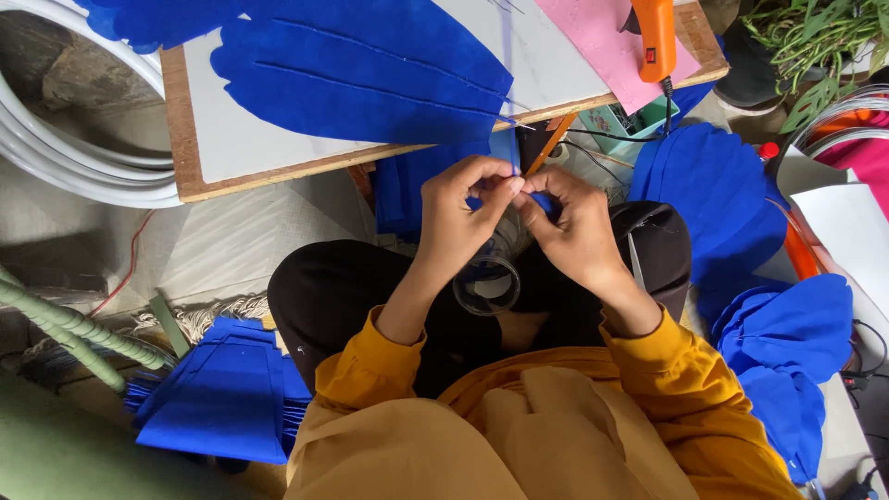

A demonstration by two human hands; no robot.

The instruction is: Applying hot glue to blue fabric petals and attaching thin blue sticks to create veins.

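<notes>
Fingertips of both hands are pressed together at the picture's centre, over the lap. A small blue felt piece (546, 202) is pinched between the left hand (456, 222) and the right hand (579, 231), each grip closed on it; a thin blue strip (508, 93) is seen running from the pinch toward 12 o'clock. A clear tape roll (488, 282) is seen just below the hands at 6 o'clock. Large blue felt petals (361, 74) are laid on the surface (190, 153) at 11 o'clock, an orange glue gun (655, 37) at 1 o'clock. More cut blue petals (787, 343) are heaped at 4 o'clock.
</notes>
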